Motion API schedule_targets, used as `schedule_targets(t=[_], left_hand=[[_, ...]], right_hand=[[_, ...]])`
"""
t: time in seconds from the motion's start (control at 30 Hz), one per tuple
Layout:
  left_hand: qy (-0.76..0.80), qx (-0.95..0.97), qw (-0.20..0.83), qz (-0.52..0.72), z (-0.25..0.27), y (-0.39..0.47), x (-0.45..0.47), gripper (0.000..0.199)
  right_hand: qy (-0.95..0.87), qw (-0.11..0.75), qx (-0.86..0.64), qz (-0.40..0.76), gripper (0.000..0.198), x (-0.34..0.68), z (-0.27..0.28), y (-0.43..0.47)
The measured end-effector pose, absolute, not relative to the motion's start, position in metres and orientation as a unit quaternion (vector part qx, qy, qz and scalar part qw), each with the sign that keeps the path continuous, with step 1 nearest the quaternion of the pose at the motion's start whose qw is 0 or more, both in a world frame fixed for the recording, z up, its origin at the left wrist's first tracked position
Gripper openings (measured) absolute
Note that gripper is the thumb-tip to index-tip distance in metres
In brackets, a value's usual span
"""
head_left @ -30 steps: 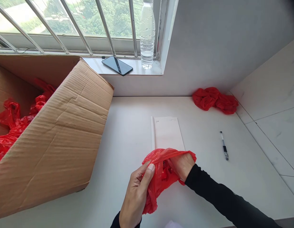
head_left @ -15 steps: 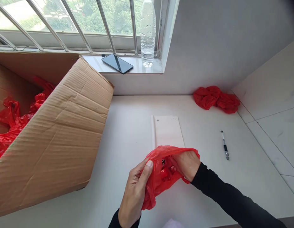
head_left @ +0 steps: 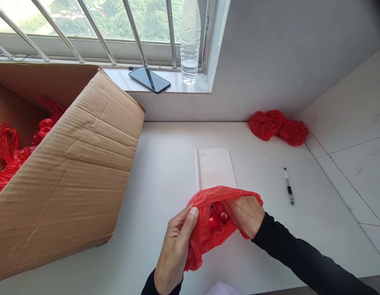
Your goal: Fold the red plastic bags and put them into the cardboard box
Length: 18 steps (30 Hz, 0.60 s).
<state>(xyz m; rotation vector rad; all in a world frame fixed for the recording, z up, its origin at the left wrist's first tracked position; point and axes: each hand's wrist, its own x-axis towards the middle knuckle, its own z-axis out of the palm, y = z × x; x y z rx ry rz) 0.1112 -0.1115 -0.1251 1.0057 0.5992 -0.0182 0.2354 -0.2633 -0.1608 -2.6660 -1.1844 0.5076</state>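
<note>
A thin red plastic bag (head_left: 214, 241) is held in the air above the white table, its mouth turned towards me. My left hand (head_left: 177, 241) pinches the left edge of its mouth between thumb and fingers. Inside the bag reaches my right hand (head_left: 246, 213); its fingers are hidden by the plastic, so what they do does not show. Small shiny red things and a black mark show in the bag's mouth, too unclear to name. Behind the bag lies a white notebook (head_left: 217, 168), its near part covered.
A large cardboard box (head_left: 85, 172) with red plastic bags (head_left: 11, 164) stands at left. A crumpled red bag (head_left: 278, 126) lies by the wall, a pen (head_left: 288, 186) at right. The barred window's sill holds a phone (head_left: 149, 80) and a water bottle (head_left: 190, 45).
My right hand has moved slightly right inside the bag, stretching its mouth a little wider. My left hand keeps its pinch. The view has shifted slightly.
</note>
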Motion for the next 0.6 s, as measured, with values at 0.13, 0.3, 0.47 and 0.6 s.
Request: schedule_targets(t=[0.13,0.3,0.47,0.6], left_hand=[[0.279,0.476,0.834,-0.003,-0.124,-0.111,0.112,0.018],[0.286,0.478,0.830,-0.007,-0.124,-0.112,0.112,0.020],[0.318,0.466,0.826,-0.010,-0.116,-0.112,0.112,0.036],[0.306,0.495,0.813,0.019,-0.105,-0.107,0.104,0.068]], right_hand=[[-0.424,0.076,-0.884,0.181,0.028,0.224,-0.162,-0.270],[-0.415,0.076,-0.888,0.183,0.028,0.221,-0.170,-0.269],[-0.444,0.101,-0.871,0.185,0.025,0.224,-0.151,-0.279],[-0.512,0.157,-0.834,0.134,0.028,0.228,-0.119,-0.302]])
